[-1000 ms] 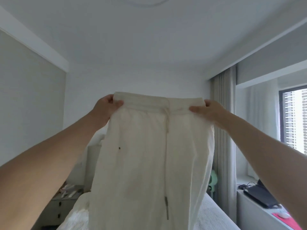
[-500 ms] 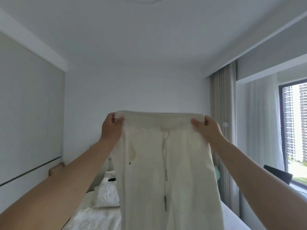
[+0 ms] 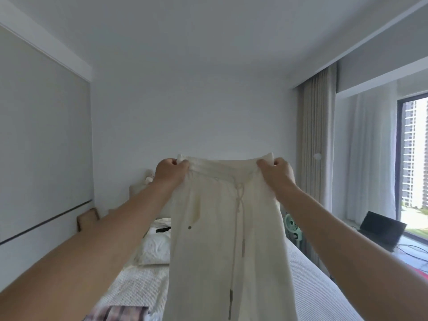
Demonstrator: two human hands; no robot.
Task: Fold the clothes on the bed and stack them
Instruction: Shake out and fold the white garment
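Cream drawstring trousers (image 3: 215,239) hang full length in front of me, above the bed (image 3: 312,281). My left hand (image 3: 170,171) grips the left corner of the waistband and my right hand (image 3: 276,173) grips the right corner, both arms stretched forward. The drawstring dangles down the middle with metal tips. The trouser legs run out of the bottom of the view. A plaid garment (image 3: 118,313) lies on the bed at the lower left.
White pillows (image 3: 155,247) lie at the head of the bed. A small green fan (image 3: 292,224) stands right of the bed by the curtain (image 3: 317,140). An open laptop (image 3: 382,230) sits on the window ledge. The wall runs close along the left.
Both hands have come down and moved further from me with the trousers, and the view has tilted down, so more of the bed, the pillows and the plaid garment show.
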